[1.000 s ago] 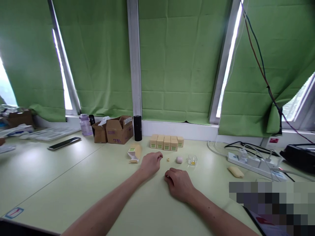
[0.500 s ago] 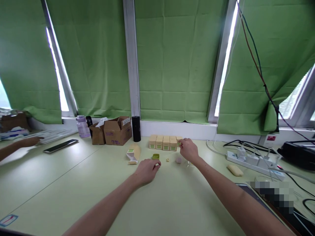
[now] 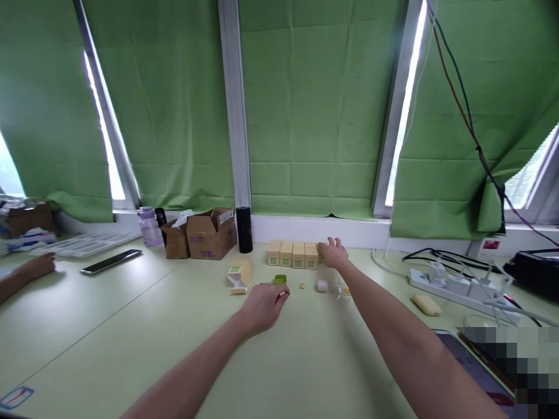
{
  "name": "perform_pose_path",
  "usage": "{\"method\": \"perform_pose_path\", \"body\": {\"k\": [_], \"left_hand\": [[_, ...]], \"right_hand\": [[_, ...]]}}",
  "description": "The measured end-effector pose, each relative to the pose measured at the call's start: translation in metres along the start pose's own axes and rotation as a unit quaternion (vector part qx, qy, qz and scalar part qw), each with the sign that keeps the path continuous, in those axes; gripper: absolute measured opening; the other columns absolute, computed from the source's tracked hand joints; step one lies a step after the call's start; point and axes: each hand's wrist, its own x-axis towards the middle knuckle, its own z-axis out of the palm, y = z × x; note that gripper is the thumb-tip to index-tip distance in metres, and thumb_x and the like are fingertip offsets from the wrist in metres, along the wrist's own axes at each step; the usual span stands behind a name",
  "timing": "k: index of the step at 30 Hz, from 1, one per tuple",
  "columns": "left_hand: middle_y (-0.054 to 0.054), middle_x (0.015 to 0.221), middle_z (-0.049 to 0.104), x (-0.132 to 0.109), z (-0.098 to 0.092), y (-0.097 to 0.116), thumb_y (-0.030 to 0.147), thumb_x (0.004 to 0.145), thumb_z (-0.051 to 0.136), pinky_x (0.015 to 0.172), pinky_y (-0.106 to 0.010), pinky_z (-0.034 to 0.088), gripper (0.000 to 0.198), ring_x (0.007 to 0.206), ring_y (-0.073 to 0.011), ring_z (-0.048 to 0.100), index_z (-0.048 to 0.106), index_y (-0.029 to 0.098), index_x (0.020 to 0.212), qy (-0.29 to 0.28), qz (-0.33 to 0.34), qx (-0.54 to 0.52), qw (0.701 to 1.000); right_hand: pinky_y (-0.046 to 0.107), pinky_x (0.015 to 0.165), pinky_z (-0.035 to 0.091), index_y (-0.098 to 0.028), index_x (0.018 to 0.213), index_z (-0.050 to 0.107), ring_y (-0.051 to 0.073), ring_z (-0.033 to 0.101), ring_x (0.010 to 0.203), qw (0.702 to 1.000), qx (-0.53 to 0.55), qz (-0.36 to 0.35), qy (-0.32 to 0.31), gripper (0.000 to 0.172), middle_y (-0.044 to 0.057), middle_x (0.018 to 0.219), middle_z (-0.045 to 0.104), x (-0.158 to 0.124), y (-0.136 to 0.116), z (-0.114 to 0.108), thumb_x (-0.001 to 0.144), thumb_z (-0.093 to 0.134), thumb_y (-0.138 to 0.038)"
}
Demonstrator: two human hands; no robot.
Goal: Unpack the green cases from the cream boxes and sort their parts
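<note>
Lots of bare tabletop [image 3: 131, 326] lies close to you, in front of both hands; the far edge is the crowded part. Your right hand [image 3: 334, 254] is stretched far out with fingers spread wide, at the right end of the row of small boxes [image 3: 293, 255] below the white sill [image 3: 358, 230]. Your left hand [image 3: 264, 302] rests curled on the tabletop just beside a green lid [image 3: 280, 279]; you cannot tell if it holds anything. Each small box has a green square label, too small to read. A power strip [image 3: 458, 285] lies off to your right.

A row of boxes [image 3: 293, 255] stands behind the cap [image 3: 279, 279], with cardboard cartons [image 3: 212, 234] further left.
</note>
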Motion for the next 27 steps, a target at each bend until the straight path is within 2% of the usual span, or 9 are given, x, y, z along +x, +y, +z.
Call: {"method": "perform_pose_path", "body": {"k": [2,4,7,11,15,17,21,24,27], "left_hand": [[-0.005,0.089,0.078,0.000,0.000,0.001,0.029,0.100,0.043,0.070,-0.032,0.039,0.032,0.081,-0.0251,0.070,0.075,0.027,0.101,-0.001,0.000,-0.003,1.000],[-0.005,0.088,0.078,0.001,0.000,0.002,0.029,0.100,0.044,0.068,-0.032,0.038,0.031,0.080,-0.0246,0.069,0.075,0.026,0.100,-0.003,0.002,-0.006,1.000],[-0.005,0.086,0.077,0.002,-0.001,0.005,0.029,0.100,0.045,0.067,-0.031,0.038,0.030,0.077,-0.0241,0.069,0.074,0.026,0.099,-0.003,0.003,-0.016,1.000],[-0.005,0.085,0.077,0.002,-0.001,0.007,0.028,0.099,0.045,0.070,-0.031,0.040,0.030,0.078,-0.0236,0.069,0.075,0.026,0.100,0.003,0.003,-0.020,1.000],[-0.005,0.085,0.077,0.001,-0.003,0.009,0.029,0.099,0.044,0.070,-0.031,0.041,0.032,0.077,-0.0231,0.069,0.076,0.025,0.103,0.002,0.005,-0.021,1.000],[-0.005,0.086,0.077,0.001,-0.003,0.010,0.028,0.099,0.045,0.070,-0.031,0.041,0.032,0.077,-0.0232,0.069,0.076,0.025,0.104,0.005,0.007,-0.023,1.000],[-0.004,0.085,0.077,0.003,-0.003,0.012,0.025,0.097,0.045,0.072,-0.031,0.044,0.031,0.077,-0.0225,0.069,0.075,0.024,0.107,0.033,0.003,-0.065,0.997],[-0.003,0.079,0.074,0.005,0.000,0.014,0.024,0.097,0.045,0.071,-0.031,0.046,0.030,0.072,-0.0208,0.067,0.073,0.021,0.108,0.048,-0.002,-0.118,0.992],[-0.003,0.079,0.073,0.006,0.003,0.016,0.023,0.094,0.048,0.070,-0.030,0.048,0.026,0.071,-0.0199,0.066,0.071,0.020,0.107,0.053,-0.013,-0.167,0.984]], "right_hand": [[0.051,0.110,0.038,-0.025,0.142,0.054,0.037,0.032,0.147,1.000,-0.005,-0.006,-0.002,0.049,0.015,0.156,0.041,0.001,0.001,0.003,0.094,0.064,-0.022],[0.053,0.109,0.044,-0.022,0.139,0.056,0.034,0.046,0.139,1.000,-0.009,-0.014,0.003,0.044,0.014,0.152,0.047,0.002,0.001,0.004,0.097,0.066,-0.030],[0.050,0.098,0.056,-0.019,0.134,0.059,0.027,0.064,0.117,1.000,-0.007,-0.022,0.008,0.041,0.010,0.137,0.060,0.000,0.000,0.002,0.099,0.066,-0.039],[0.046,0.094,0.057,-0.018,0.130,0.061,0.024,0.066,0.111,1.000,0.011,-0.012,0.015,0.037,0.010,0.130,0.064,-0.006,0.003,-0.005,0.099,0.066,-0.037],[0.038,0.088,0.053,-0.016,0.128,0.056,0.026,0.066,0.107,0.997,0.058,0.014,0.042,0.035,0.014,0.120,0.065,-0.020,0.011,-0.018,0.094,0.065,-0.019],[0.037,0.085,0.050,-0.017,0.132,0.051,0.028,0.063,0.111,0.993,0.087,0.026,0.078,0.037,0.016,0.126,0.060,-0.029,0.012,-0.028,0.095,0.056,-0.016],[0.037,0.092,0.047,-0.021,0.142,0.038,0.029,0.053,0.125,0.978,0.145,0.019,0.150,0.048,0.016,0.137,0.052,-0.060,0.001,-0.052,0.095,0.048,-0.017],[0.039,0.094,0.048,-0.023,0.141,0.038,0.029,0.056,0.119,0.955,0.235,-0.045,0.173,0.051,0.013,0.130,0.057,-0.097,-0.017,-0.059,0.092,0.054,-0.021],[0.040,0.090,0.051,-0.027,0.135,0.041,0.027,0.059,0.114,0.925,0.344,-0.101,0.128,0.053,0.009,0.125,0.060,-0.139,-0.035,-0.051,0.086,0.060,-0.021]]}}
